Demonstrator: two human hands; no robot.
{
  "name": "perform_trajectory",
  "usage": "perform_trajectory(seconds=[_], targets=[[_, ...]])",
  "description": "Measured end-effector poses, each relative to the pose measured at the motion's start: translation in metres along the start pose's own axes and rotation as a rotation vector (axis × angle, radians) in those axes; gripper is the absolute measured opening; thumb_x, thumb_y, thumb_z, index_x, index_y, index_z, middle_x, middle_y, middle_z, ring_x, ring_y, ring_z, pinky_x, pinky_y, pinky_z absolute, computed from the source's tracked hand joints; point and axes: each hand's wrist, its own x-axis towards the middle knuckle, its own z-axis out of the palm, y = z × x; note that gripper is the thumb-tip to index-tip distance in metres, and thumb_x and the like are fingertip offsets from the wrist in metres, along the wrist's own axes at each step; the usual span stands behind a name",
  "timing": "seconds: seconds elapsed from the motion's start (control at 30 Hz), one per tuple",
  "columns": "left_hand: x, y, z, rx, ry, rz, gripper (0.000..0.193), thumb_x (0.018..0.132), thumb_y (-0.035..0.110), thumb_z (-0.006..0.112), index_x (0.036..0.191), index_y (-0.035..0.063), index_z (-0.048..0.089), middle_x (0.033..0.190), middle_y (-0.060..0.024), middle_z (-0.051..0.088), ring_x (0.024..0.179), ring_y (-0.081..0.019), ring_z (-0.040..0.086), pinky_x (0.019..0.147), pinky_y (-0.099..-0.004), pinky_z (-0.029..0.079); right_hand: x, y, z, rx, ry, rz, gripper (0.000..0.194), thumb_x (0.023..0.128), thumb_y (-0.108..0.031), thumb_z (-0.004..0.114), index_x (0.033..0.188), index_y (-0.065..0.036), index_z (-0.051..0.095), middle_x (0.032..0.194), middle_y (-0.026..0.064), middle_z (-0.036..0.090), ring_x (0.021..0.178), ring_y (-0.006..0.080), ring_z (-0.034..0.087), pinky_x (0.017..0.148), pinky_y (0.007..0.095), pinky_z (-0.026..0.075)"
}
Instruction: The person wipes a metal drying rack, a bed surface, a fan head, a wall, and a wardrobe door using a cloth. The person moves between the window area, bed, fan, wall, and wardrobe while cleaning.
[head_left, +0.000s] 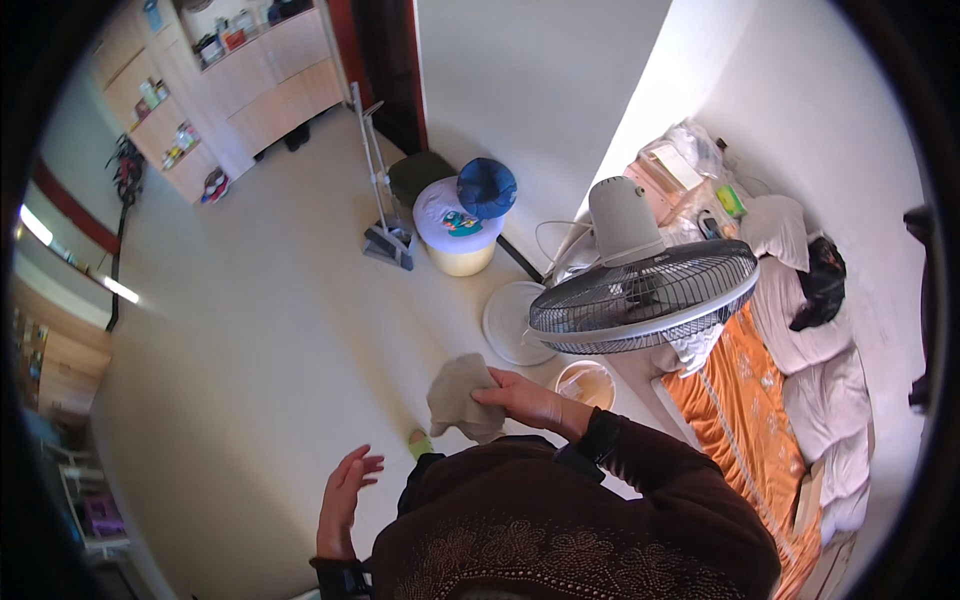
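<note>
A folded grey-beige cloth hangs in front of my body, pinched at its right edge by my right hand. My left hand is held out to the lower left with its fingers apart and nothing in it. Beyond the cloth rises a pedestal fan with a wire cage, its white round base on the floor. Just past my right wrist stands an orange-tan waste bin with a plastic liner. One green slipper shows below the cloth.
A bed with an orange cover and pale pillows lies to the right. Against the wall stand a round stool with a blue cushion on it, and a broom with dustpan. Wooden cabinets line the far left.
</note>
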Motion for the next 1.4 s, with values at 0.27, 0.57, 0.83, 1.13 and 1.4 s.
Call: perform_trajectory(seconds=[0.27, 0.57, 0.83, 1.13, 1.4], targets=[[0.127, 0.126, -0.008, 0.303, -0.754, 0.139, 0.057, 0.097, 0.038, 0.047, 0.136, -0.0017, 0.039, 0.134, -0.0156, 0.048, 0.123, -0.0259, 0.046, 0.104, -0.0397, 0.035, 0.039, -0.064, 0.085, 0.108, 0.033, -0.25, 0.056, 0.094, -0.021, 0.054, 0.142, -0.004, 0.03, 0.129, 0.0063, 0.049, 0.117, 0.0162, 0.047, 0.102, 0.0322, 0.037], [0.217, 0.164, 0.047, 0.044, -0.69, -0.079, 0.05, 0.096, 0.033, 0.052, 0.127, -0.0046, 0.046, 0.12, -0.0113, 0.057, 0.108, -0.0172, 0.055, 0.093, -0.0319, 0.043, 0.002, -0.054, 0.047, -0.067, 0.326, -0.255, 0.052, 0.095, -0.021, 0.054, 0.139, -0.002, 0.033, 0.126, 0.0105, 0.053, 0.116, 0.0176, 0.051, 0.098, 0.0318, 0.041], [0.304, 0.213, 0.076, -0.157, -0.636, 0.095, 0.048, 0.098, 0.032, 0.047, 0.131, -0.0026, 0.044, 0.127, -0.0077, 0.052, 0.114, -0.0164, 0.051, 0.098, -0.0337, 0.04, -0.096, -0.003, 0.012, 0.209, 1.355, -0.621, 0.04, 0.099, -0.034, 0.042, 0.117, 0.0, 0.052, 0.111, 0.0108, 0.061, 0.101, 0.0205, 0.06, 0.083, 0.0304, 0.049], [0.385, 0.261, 0.245, -0.025, -0.833, 0.4, 0.052, 0.097, 0.036, 0.049, 0.132, -0.003, 0.043, 0.12, -0.002, 0.052, 0.105, -0.0088, 0.047, 0.089, -0.0231, 0.038, -0.081, -0.109, 0.042, -0.849, 2.304, -0.732, 0.062, 0.091, -0.035, 0.059, 0.136, -0.001, 0.035, 0.141, 0.0194, 0.038, 0.131, 0.0294, 0.036, 0.104, 0.0433, 0.033], [0.43, 0.304, 0.367, 0.224, -1.224, 0.744, 0.038, 0.098, 0.03, 0.047, 0.117, -0.0035, 0.052, 0.088, -0.0083, 0.057, 0.073, -0.0159, 0.052, 0.067, -0.0284, 0.043, 0.005, -0.192, 0.031, -1.025, 2.232, -0.319, 0.064, 0.076, -0.01, 0.069, 0.131, 0.004, 0.039, 0.137, 0.0259, 0.04, 0.127, 0.0389, 0.041, 0.104, 0.0434, 0.036]])
